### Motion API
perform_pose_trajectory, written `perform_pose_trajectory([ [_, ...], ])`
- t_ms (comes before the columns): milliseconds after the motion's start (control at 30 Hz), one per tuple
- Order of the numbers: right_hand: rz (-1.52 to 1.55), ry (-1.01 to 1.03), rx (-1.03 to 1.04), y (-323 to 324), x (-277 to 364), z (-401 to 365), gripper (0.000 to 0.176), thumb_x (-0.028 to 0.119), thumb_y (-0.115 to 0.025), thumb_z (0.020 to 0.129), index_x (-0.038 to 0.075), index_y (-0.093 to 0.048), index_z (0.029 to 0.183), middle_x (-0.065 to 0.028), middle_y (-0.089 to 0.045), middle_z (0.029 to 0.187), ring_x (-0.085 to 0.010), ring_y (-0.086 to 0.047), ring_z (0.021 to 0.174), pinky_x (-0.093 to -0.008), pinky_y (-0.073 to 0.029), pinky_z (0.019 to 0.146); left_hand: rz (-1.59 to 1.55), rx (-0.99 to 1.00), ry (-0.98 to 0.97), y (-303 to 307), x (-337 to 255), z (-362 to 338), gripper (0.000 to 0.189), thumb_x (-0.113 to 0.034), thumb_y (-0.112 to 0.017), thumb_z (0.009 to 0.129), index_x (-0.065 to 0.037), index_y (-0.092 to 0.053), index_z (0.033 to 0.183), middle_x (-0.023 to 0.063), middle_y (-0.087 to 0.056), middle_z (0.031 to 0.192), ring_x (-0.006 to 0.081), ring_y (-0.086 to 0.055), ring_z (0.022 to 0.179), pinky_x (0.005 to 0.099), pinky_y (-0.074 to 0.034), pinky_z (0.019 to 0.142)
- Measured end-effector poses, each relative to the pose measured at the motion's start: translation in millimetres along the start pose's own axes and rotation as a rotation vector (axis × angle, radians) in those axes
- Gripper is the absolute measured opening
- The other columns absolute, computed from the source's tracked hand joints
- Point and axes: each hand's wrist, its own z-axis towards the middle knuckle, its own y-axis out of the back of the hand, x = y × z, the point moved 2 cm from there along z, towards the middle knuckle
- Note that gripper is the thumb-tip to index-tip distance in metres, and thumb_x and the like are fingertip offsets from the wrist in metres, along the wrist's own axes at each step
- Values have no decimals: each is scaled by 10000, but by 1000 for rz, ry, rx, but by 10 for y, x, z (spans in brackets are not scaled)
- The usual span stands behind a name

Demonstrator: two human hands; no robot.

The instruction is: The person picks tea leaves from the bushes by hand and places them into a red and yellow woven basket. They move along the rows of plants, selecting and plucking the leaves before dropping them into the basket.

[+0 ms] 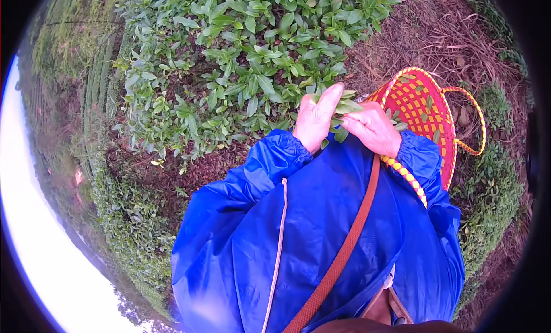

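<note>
My left hand is curled around a small bunch of green leaves, its thumb side towards my right hand. My right hand is closed, with its fingertips at the same bunch. Some leaf tips poke out below and between the hands; the fingers behind them are partly hidden. Just right of my right hand, a red and yellow woven basket lies tilted with its mouth in view. Several loose leaves are inside it. A leafy green bush grows close beyond my left hand.
The basket has a twisted yellow and red handle. A brown strap crosses my blue raincoat, beside a hanging drawcord. Dry brown litter covers the ground at upper right. Planted rows run along the left.
</note>
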Motion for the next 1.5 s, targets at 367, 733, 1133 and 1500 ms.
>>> perform_pose_trajectory([
  [367,521,-107,-31,18,174,216,275,218,-452,800,-24,-490,674,-62,-416,543,-118,-389,518,-279,-326,489,-94,-155,229,39,-408,-33,486,-504,-434,766,-37,-550,834,43,-561,698,79,-444,461,202,-319,372],
  [733,233,56,40,103,189,181,270,181,-478,753,15,-383,562,-103,-349,494,-223,-392,445,-331,-306,443,208,283,95,311,-314,-227,496,-480,-372,811,-29,-557,717,3,-509,599,64,-436,548,191,-339,508],
  [1133,-63,24,-5,-86,201,131,118,128,-434,628,35,-393,568,-113,-426,518,-316,-456,519,-393,-341,451,731,272,-789,186,-309,-390,246,10,-556,635,-14,-366,480,72,-336,450,230,-341,377,322,-249,363],
  [1500,-42,104,-127,261,278,-40,277,136,-516,712,38,-338,524,-80,-315,483,-248,-373,441,-337,-293,437,-43,-419,-241,1472,-839,-193,272,-285,-447,794,-32,-512,719,-12,-453,490,59,-351,365,196,-251,354],
])
